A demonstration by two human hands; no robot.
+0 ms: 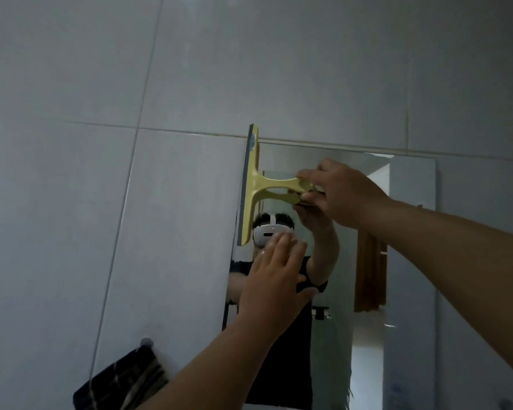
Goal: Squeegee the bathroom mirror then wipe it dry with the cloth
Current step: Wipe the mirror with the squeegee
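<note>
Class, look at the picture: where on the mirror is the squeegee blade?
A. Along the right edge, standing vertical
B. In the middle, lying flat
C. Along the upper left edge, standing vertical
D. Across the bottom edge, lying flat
C: the yellow squeegee stands vertical at the upper left edge of the mirror, its handle in the right hand.

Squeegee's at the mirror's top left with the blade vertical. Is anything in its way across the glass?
Nothing is mounted on the mirror to its right. The right hand holds the squeegee by its handle. The left hand lies open and flat over the glass just below the squeegee, so it would block a downward stroke.
</note>
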